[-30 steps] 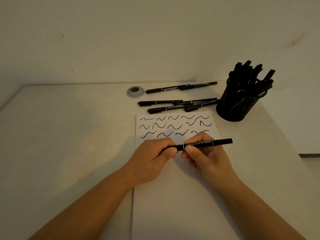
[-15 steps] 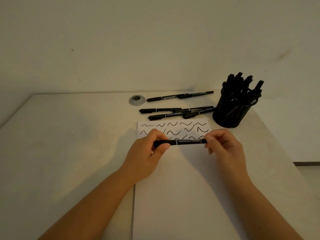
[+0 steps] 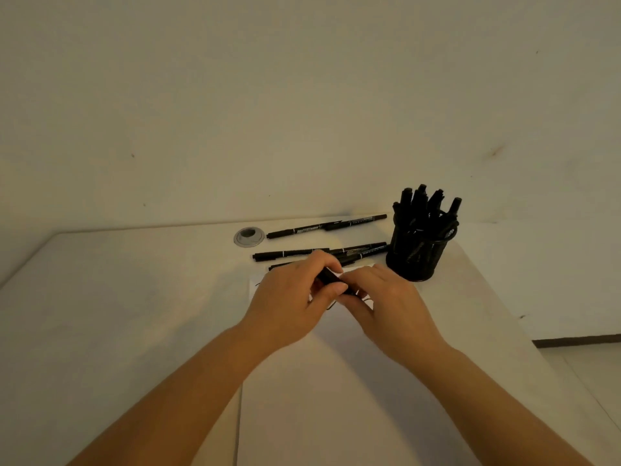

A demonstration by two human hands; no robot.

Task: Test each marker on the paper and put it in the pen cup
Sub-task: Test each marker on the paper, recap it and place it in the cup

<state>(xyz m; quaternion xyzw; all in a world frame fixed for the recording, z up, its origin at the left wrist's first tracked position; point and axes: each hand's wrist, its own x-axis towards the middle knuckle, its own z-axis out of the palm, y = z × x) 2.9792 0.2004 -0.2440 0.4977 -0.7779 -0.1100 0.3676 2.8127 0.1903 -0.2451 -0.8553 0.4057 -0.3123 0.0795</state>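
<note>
The marker (image 3: pixel 331 279) sits mostly hidden between both hands, over the paper (image 3: pixel 336 381). The left hand (image 3: pixel 289 297) has a grip clenched on it; the right hand (image 3: pixel 386 304) curls at its other end, hold unclear. A slip could smear ink. Loose markers (image 3: pixel 319 253) lie just beyond the grip, the pen cup (image 3: pixel 418 253) beyond-right, with open tabletop (image 3: pixel 117 314) left.

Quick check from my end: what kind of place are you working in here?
Probably a plain desk set against a bare wall in a home or office. Clues: the white table has a round cable grommet, a black mesh pen cup full of markers stands at its right, and a sheet of paper lies in front.
</note>
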